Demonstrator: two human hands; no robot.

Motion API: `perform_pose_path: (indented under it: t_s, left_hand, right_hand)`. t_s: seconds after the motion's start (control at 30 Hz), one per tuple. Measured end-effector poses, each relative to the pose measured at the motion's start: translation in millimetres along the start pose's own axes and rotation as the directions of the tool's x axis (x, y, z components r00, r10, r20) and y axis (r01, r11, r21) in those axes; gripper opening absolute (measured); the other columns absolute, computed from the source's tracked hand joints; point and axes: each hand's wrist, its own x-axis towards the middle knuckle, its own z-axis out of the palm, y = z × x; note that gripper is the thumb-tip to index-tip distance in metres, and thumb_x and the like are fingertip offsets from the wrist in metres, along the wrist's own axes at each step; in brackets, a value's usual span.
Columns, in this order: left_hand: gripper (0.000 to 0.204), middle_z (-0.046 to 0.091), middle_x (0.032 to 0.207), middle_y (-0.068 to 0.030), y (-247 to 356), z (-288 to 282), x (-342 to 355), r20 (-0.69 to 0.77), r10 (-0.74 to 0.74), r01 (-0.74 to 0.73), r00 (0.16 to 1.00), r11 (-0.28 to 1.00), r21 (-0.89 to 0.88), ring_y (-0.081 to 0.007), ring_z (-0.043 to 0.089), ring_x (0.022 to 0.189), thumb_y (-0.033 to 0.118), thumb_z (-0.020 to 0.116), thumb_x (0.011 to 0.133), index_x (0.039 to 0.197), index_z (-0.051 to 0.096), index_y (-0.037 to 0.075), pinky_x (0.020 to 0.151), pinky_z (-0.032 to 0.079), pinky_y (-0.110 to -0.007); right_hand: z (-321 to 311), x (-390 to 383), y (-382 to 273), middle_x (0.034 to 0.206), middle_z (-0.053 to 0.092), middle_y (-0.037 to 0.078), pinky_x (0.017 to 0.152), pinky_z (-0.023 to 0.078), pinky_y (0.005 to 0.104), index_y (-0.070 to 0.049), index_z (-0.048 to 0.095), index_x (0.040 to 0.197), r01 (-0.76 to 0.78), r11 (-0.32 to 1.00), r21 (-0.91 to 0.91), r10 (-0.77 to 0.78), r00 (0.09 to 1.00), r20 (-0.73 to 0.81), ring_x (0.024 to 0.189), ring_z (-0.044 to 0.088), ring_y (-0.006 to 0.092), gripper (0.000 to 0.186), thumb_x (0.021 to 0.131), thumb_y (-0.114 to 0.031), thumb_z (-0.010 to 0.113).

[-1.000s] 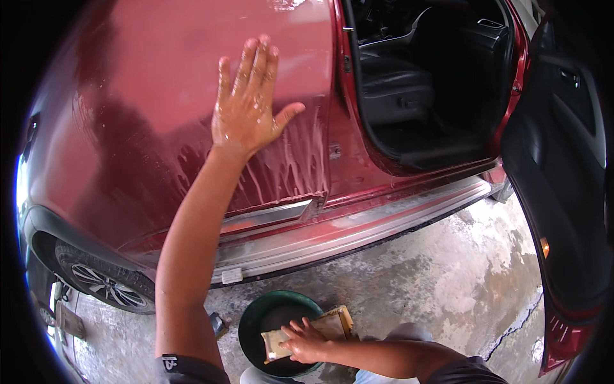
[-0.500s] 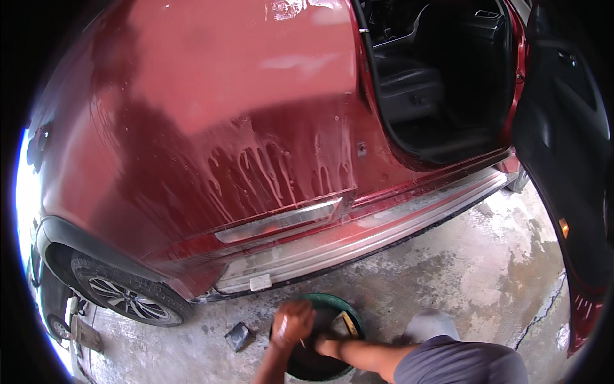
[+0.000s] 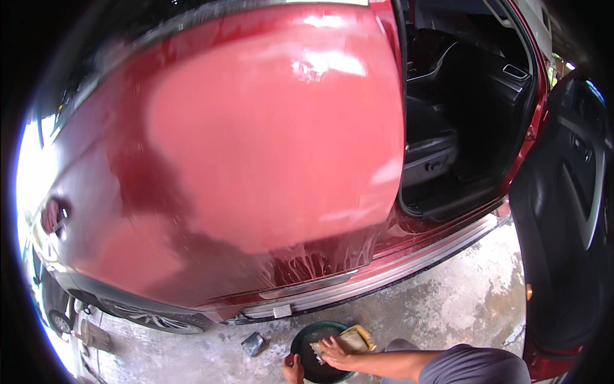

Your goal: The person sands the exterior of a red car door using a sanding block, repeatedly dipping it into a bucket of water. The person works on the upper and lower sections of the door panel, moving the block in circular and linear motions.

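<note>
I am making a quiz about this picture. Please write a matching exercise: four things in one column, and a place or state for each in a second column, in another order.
Things:
1. sponge
2. bowl
3. left hand
4. front door

Places or states:
a. on the bowl's left rim
b. standing open, dark inner side showing
c. under the right hand, over the bowl
d. on the wet ground beside the car

Pairs: 1-c, 2-d, 3-a, 4-b

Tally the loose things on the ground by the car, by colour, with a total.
Dark green: 1, the round basin, its rim under the left hand.
Yellow-tan: 1, the sponge in the basin, under the right hand.
Grey: 1, a small block on the wet concrete left of the basin.
Total: 3
</note>
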Motion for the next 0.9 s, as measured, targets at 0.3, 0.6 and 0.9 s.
perform_pose_path:
  t_s: [0.3,0.6,0.9]
  left_hand:
    - [0.060,0.069,0.135,-0.0182,396,-12,-11,0.837,-0.125,0.646,0.533,0.699,-0.307,-0.0326,0.069,0.119,0.049,0.039,0.115,0.142,0.060,-0.001,0.104,0.055,-0.046]
    - [0.024,0.078,0.112,-0.0154,777,-122,33,0.710,0.685,-0.903,-0.165,0.185,-0.388,-0.0264,0.076,0.105,0.008,0.077,0.096,0.118,0.075,0.001,0.090,0.062,-0.039]
    - [0.038,0.063,0.144,-0.0134,954,-111,77,0.688,0.155,-0.527,-0.709,-0.765,-0.370,-0.0308,0.057,0.137,0.013,0.071,0.089,0.126,0.069,0.005,0.123,0.037,-0.050]
  right_hand:
    - [-325,-167,16,0.148,0.050,0.021,0.107,0.038,0.0640,-0.033,0.057,0.154,-0.220,0.778,0.589,0.574,0.629,-0.524,0.130,0.051,0.0404,0.075,0.083,-0.026,0.082]
    - [-495,-26,64,0.137,0.060,0.027,0.110,0.046,0.0450,0.000,0.047,0.158,0.536,0.101,0.838,0.929,-0.353,0.114,0.129,0.058,0.0371,0.083,0.094,-0.039,0.082]
    - [-643,38,22,0.153,0.050,0.034,0.121,0.037,0.0548,-0.003,0.049,0.158,0.470,0.042,0.882,0.749,-0.599,0.284,0.146,0.045,0.0452,0.073,0.101,-0.042,0.074]
